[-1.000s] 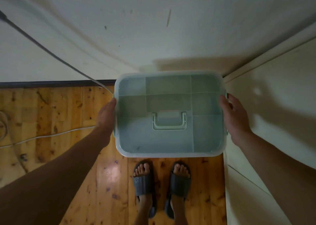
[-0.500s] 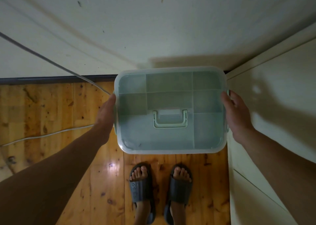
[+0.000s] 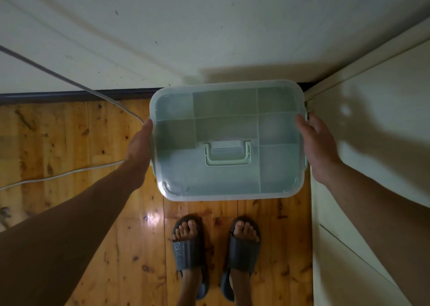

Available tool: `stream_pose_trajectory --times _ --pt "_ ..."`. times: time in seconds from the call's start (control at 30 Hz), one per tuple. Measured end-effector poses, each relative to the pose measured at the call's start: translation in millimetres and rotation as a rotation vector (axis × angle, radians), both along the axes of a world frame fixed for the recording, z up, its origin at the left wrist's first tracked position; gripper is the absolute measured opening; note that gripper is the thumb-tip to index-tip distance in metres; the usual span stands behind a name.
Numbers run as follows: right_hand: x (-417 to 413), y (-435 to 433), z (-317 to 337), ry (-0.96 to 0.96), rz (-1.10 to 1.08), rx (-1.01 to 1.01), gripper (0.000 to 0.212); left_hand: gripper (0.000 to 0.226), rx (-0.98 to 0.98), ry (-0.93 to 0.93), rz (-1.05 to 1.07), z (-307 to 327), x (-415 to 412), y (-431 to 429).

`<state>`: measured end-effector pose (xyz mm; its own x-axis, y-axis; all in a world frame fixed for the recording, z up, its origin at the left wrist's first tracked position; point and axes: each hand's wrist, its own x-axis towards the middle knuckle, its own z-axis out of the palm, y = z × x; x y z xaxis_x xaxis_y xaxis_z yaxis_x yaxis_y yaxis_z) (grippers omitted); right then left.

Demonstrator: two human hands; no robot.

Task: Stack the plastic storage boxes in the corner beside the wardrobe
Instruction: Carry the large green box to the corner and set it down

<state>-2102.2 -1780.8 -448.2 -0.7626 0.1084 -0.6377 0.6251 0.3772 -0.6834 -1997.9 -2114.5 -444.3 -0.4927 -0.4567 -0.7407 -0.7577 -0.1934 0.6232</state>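
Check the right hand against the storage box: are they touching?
Touching. The head view shows the right hand with its thumb lying over the right rim of the box and its fingers wrapped round that side.

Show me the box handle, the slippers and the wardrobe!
box handle (image 3: 228,162), head view, on its lower bar.
slippers (image 3: 186,253), head view, on the left one's strap.
wardrobe (image 3: 377,147), head view, on its door panel.

One head-worn camera looks steeply down, close over the storage box (image 3: 232,124).
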Motion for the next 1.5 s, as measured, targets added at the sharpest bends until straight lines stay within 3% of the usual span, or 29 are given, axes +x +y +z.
stream_pose_trajectory --times 0.9,1.13,1.37,1.5 --pt "-8.2 -3.8 -18.9 -0.056 0.040 0.019 0.070 0.042 -0.020 0.014 -0.084 -18.4 -6.2 -1.8" --pt "-0.4 -13.5 -13.5 -0.015 0.058 0.172 0.071 0.044 -0.025 -0.009 -0.112 -15.3 -6.9 0.2" --pt "10.5 -25.1 -2.2 0.124 0.105 0.226 0.043 0.038 -0.025 -0.008 -0.078 -5.7 -5.0 0.8" --pt "14.3 -28.3 4.5 0.118 0.131 0.202 0.043 0.042 -0.021 -0.003 -0.057 2.9 -3.2 6.7"
